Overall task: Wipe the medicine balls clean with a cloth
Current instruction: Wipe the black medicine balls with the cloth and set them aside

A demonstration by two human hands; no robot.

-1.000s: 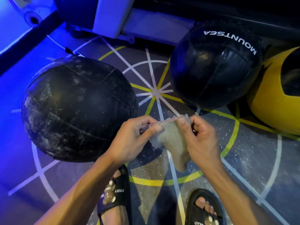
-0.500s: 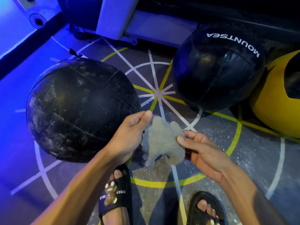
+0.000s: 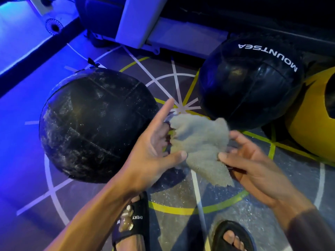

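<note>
**Cloth spread out between both hands, balls waiting on the floor**

So the grey-beige cloth (image 3: 198, 142) is up in the air between the two hands, right over the star-shaped hub of white and yellow floor lines (image 3: 180, 105). It's opened out fairly flat, with a ragged corner hanging down toward the yellow ring painted on the floor.

Left hand (image 3: 155, 147) is at the cloth's left edge: thumb pressed onto the lower corner, index finger sticking straight out and away from the cloth, the other fingers tucked behind the fabric. Right hand (image 3: 248, 160) is palm-up at the cloth's right edge, thumb on top of the fabric and fingers loosely curled under it. Both are a bit motion-blurred.

Left of the cloth sits the dusty black medicine ball (image 3: 97, 127), covered in whitish scuffs and specks, just behind the left hand. Up and to the right of the cloth is the shinier black MOUNTSEA medicine ball (image 3: 250, 84). Further right of that one, a yellow ball (image 3: 308, 120) is cut off by the frame edge.

Below the cloth are two feet in black slides (image 3: 132, 220); the left one has a little bear charm.
</note>
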